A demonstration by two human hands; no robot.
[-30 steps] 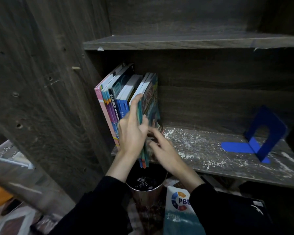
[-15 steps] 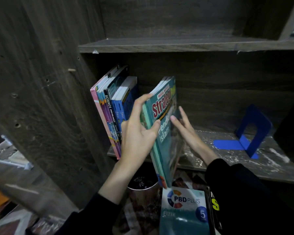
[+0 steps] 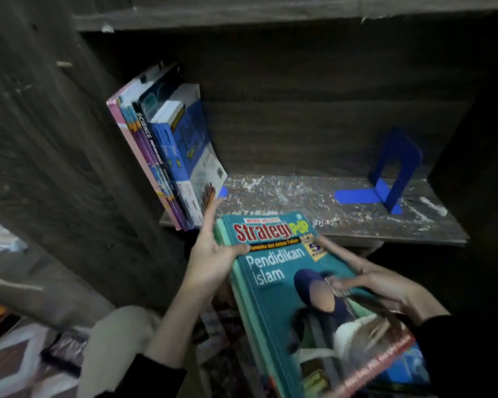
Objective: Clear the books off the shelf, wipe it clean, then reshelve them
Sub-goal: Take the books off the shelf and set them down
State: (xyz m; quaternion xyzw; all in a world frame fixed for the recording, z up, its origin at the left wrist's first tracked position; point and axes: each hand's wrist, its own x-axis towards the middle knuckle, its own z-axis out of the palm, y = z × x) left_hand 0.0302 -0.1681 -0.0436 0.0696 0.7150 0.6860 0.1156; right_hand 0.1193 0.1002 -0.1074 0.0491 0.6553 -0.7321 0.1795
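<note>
left hand (image 3: 213, 259) + right hand (image 3: 385, 291) clamp teal books (image 3: 285, 297) | leaning books (image 3: 167, 156) up-left on shelf (image 3: 357, 225), nearer left hand

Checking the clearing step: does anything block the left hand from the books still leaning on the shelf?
Nothing visible does. The left hand holds the teal book just below the leaning books, open air between.

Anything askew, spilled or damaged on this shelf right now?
Yes. The shelf board is speckled with white flakes or dust across its surface. The remaining books lean left against the side wall rather than standing upright, with no support beside them: the blue bookend stands far to the right, apart from them.
</note>
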